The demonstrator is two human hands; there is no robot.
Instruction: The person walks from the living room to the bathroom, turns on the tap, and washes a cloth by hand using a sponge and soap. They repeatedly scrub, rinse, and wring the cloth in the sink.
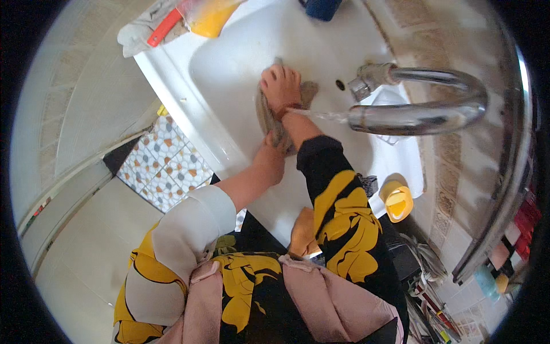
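In the white sink basin (232, 112), my right hand (281, 88) is closed over a wet greyish-brown cloth (264, 109). My left hand (277, 150), partly hidden, grips the cloth's lower end, nearer my body. The curved chrome faucet (412, 118) stands to the right, and water runs from its spout onto my right wrist, where a thin bracelet sits. Part of the cloth spreads out to the right of my right hand. A small dark hole (340, 84) shows in the basin wall by the faucet.
A red-handled object (165, 28) and a yellow item (212, 21) lie at the sink's upper left corner. A dark blue container (323, 7) is at the top. A yellow soap dish (397, 201) stands at the right. An orange-brown cloth (304, 232) hangs near the front edge.
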